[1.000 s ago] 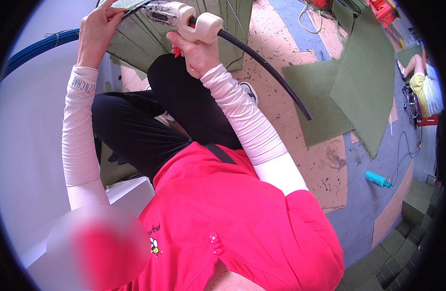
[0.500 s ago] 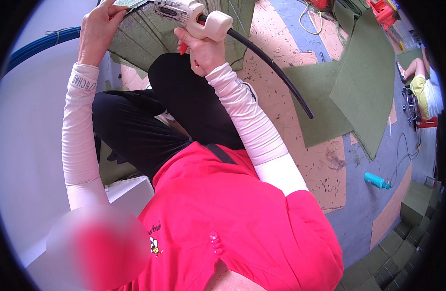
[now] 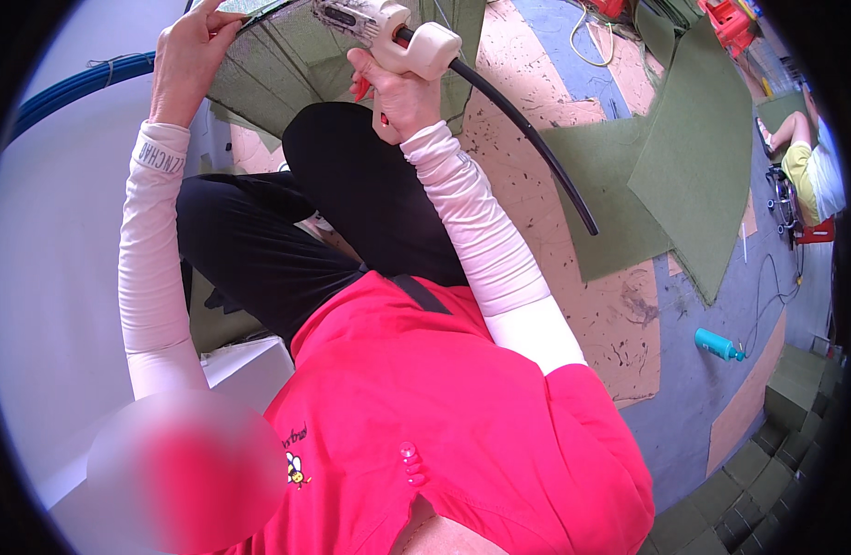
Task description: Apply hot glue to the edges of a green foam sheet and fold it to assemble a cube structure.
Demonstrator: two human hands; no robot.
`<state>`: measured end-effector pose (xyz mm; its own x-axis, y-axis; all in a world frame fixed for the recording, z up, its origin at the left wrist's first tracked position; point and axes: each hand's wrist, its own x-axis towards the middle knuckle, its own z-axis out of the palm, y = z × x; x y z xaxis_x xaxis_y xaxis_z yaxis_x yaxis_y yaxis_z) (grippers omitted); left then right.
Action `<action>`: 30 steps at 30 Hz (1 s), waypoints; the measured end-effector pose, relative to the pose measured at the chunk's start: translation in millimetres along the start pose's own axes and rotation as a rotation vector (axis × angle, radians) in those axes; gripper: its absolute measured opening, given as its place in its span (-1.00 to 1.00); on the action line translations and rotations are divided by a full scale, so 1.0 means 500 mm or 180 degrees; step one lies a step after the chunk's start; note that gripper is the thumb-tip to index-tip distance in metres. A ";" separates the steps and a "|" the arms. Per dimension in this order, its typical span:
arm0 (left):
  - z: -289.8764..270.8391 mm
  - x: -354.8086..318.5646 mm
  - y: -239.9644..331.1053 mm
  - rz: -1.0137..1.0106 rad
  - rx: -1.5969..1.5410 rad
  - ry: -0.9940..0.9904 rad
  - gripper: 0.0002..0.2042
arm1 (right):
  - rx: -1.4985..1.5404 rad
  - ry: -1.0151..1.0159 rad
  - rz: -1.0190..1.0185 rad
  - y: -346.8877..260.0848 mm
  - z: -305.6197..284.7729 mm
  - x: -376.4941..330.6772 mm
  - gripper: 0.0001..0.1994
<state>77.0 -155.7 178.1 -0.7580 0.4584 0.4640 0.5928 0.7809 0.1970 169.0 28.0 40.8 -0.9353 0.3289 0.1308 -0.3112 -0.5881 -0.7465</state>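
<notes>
My right hand [image 3: 409,100] grips a white glue gun [image 3: 432,51] with a red trigger and a dark-stained front. Out of the gun's rear, a long black glue stick [image 3: 536,137] sticks out and curves down to the right. Its nozzle tip is cut off by the top edge. My left hand [image 3: 186,57] pinches at the upper edge of a green mesh-like panel [image 3: 282,69], to the left of the gun. A dark line runs along that edge beside my fingertips. What exactly lies between those fingers is too small to make out.
Green sheets [image 3: 694,166] overlap on the floor at right, over stained brown boards [image 3: 620,324]. A teal bottle [image 3: 717,344] lies beyond. Blue tubing [image 3: 83,92] runs at left. Green blocks [image 3: 795,379] are stacked lower right. Another person [image 3: 805,171] sits at far right.
My right hand and the glue gun have shifted a little right and down, along the panel's edge. My left hand stays where it was.
</notes>
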 end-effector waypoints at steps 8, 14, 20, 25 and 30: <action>-0.002 -0.001 0.004 -0.0053 -0.0075 -0.0032 -0.60 | -0.0212 0.0037 -0.0097 -0.010 -0.008 -0.002 -0.76; -0.006 -0.007 0.007 -0.0026 -0.0075 0.0038 -0.60 | -0.0301 -0.0043 -0.0079 0.006 0.009 -0.010 -0.78; -0.029 -0.015 0.085 -0.0286 -0.0607 0.0133 -0.59 | -0.0435 -0.0119 -0.0180 0.021 0.006 -0.007 -0.77; -0.029 -0.018 0.091 -0.0192 -0.0698 0.0217 -0.59 | -0.0361 -0.0143 -0.0157 0.026 0.015 -0.013 -0.76; -0.031 -0.018 0.086 -0.0261 -0.0777 0.0112 -0.59 | -0.0318 -0.0154 -0.0127 0.028 0.016 -0.007 -0.75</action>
<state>113.6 -132.5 195.7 -0.7988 0.3795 0.4668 0.5812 0.6873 0.4357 166.6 12.9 35.2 -0.9302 0.3132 0.1913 -0.3323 -0.4978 -0.8011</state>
